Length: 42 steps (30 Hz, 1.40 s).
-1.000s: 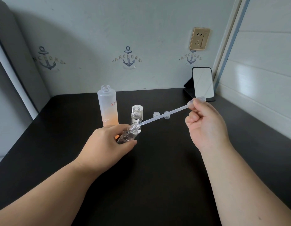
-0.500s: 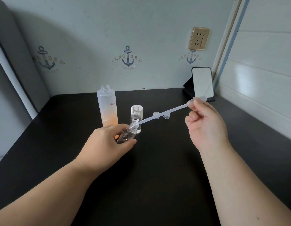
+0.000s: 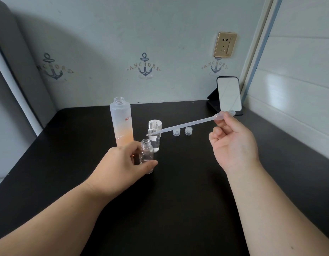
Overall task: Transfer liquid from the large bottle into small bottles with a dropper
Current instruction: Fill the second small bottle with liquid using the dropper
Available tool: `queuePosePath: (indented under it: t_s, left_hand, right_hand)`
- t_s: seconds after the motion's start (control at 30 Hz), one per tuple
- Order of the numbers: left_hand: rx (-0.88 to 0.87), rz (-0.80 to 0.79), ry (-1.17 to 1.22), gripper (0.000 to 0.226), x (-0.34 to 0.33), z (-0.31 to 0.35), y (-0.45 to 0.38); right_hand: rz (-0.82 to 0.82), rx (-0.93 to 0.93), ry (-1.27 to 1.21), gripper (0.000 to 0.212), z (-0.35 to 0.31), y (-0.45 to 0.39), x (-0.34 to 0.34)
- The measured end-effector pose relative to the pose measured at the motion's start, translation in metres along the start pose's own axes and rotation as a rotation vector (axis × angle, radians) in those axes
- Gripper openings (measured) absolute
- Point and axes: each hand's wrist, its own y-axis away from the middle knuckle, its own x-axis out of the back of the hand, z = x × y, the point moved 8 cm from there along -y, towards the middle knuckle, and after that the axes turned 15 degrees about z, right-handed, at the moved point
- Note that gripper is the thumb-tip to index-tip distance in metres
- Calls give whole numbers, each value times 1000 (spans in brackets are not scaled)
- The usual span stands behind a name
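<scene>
My left hand [image 3: 121, 163] grips a small clear bottle [image 3: 146, 154], upright on the black table [image 3: 178, 200], its mouth open. My right hand [image 3: 232, 143] pinches the bulb of a clear plastic dropper [image 3: 187, 124]. The dropper slants down to the left, and its tip hangs just above and behind the held bottle. A second small open bottle [image 3: 154, 139] with clear liquid stands behind it. The tall frosted large bottle [image 3: 121, 122], orange in its lower half and uncapped, stands to the left.
Two small clear caps [image 3: 176, 131] [image 3: 189, 130] lie behind the dropper, and a white cap [image 3: 159, 122] sits behind the second bottle. A mirror on a stand [image 3: 228, 95] is at the back right corner. Walls close the table behind and on the right.
The held bottle was tilted with the dropper tip in its mouth. It now stands upright on the table, and the dropper tip has come out and lifted above it.
</scene>
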Motion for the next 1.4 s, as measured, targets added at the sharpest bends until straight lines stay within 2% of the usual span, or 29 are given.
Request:
queuePosePath:
  t_s: [0.1,0.17,0.27,0.37,0.4,0.43,0.53,0.6,0.67,0.77,0.9,1.03,1.4]
  left_hand:
    - [-20,7,26,19,2,2,1]
    - [-14,76,104,31,9,3,0]
    - [33,297,303,33,31,2,0]
    - [180,541,387,19,53,-15,1]
    - [234,589,392,14,56,-22,1]
    - [273,608,395,19,57,-27,0]
    - [353,487,414,60,41,-39,-9]
    - [382,367,371,72,26,-42,-13]
    - [381,305,264,71,18,-44,-14]
    - [355,288,124,56,18,-43,-16]
    - [348,311,155,46,21,-42,-17]
    - [308,323,176,26,25,-37,-15]
    - [201,320,127,35,30,-21,-15]
  right_hand:
    - [1,-11,1,13,1,1,-1]
    - [1,-18,-4,16,1,1,-1]
    - [-13,-31,-19,17,2,1,-2]
    - [-32,-47,-24,15,4,1,-3]
    - [-36,-51,-22,15,5,1,-4]
    - [-41,-54,-19,14,6,1,-4]
    - [-48,-56,-2,15,9,0,-5]
    - [-53,-54,4,14,9,-1,-4]
    - [-61,-54,7,13,9,-1,-4]
    - [-66,-56,10,15,9,0,-5]
    - [-71,-64,-8,18,9,2,-6]
    - [-69,-73,-61,19,6,2,-6]
    - [-72,-49,-75,16,4,1,-6]
